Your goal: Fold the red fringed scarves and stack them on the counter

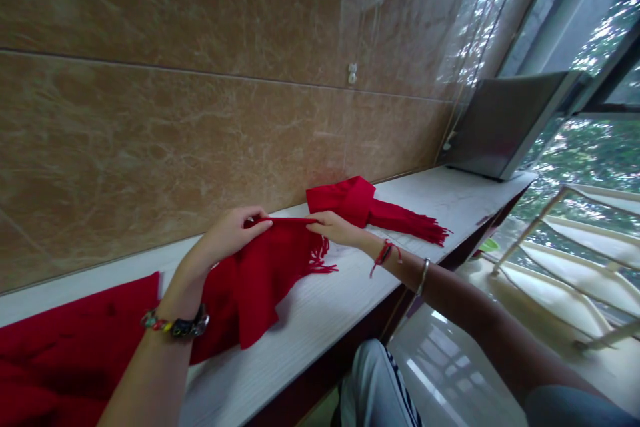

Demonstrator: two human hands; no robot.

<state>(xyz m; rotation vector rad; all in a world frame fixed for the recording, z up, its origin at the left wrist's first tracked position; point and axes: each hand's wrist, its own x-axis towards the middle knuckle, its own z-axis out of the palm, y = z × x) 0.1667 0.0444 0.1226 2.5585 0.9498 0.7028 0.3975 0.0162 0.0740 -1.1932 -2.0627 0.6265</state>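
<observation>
A red fringed scarf [253, 280] lies across a white ledge [320, 320] against a brown marble wall. My left hand [233, 232] pinches the scarf's upper edge on the left. My right hand [336, 227] pinches the same edge further right, so the edge is stretched taut between both hands. The fringe hangs down just below my right hand. A second red scarf [367, 207], folded with its fringe pointing right, rests on the ledge just beyond my right hand. More red fabric [65, 347] spreads over the ledge at the lower left.
A grey laptop [503, 123] stands open at the far right end of the ledge. Beyond it are a window and railing [565, 220]. My knee in grey trousers [377, 380] shows below the ledge, above a glossy floor.
</observation>
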